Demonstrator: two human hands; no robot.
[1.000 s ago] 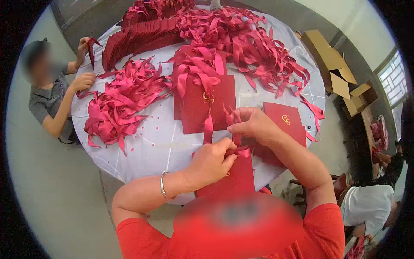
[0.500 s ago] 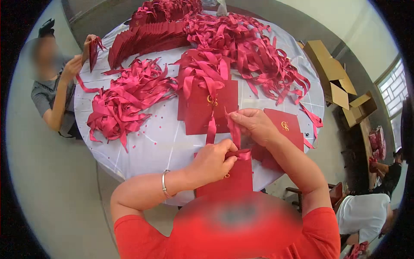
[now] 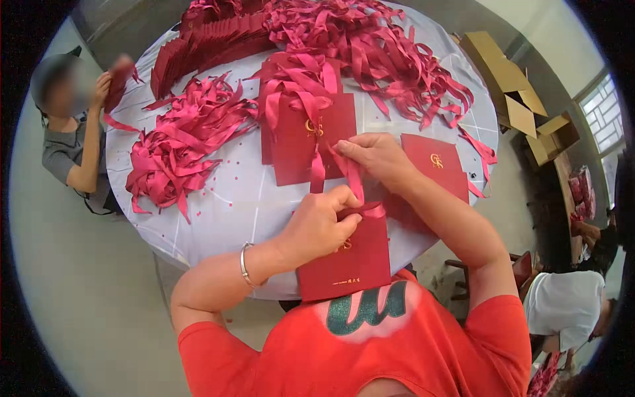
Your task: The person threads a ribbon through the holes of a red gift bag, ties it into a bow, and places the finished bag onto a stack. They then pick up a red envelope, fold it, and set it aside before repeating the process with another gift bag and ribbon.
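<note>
A dark red paper bag [image 3: 354,264] with gold print leans against my shirt at the table's near edge. My left hand [image 3: 323,221] is closed at the bag's top edge, pinching the pink ribbon [image 3: 375,211] there. Above it, my right hand [image 3: 378,159] pinches a raised length of pink ribbon [image 3: 346,171] between thumb and finger. One more ribbon end [image 3: 317,173] stands up from my left hand. Just beyond lies another red bag [image 3: 334,142] with gold letters, partly under ribbons. My fingers hide where the ribbon meets the near bag.
Ribbon piles lie at the left [image 3: 188,135] and back right [image 3: 397,59] of the round white-covered table [image 3: 231,241]. A row of red bags [image 3: 205,49] stands behind. More bags [image 3: 436,165] lie right. A co-worker [image 3: 73,132] holds a bag at left. Cardboard boxes [image 3: 506,79] stand right.
The view has tilted down, so the table sits higher and more of the near bag and my shirt shows. Both hands keep their pinch on the ribbon.
</note>
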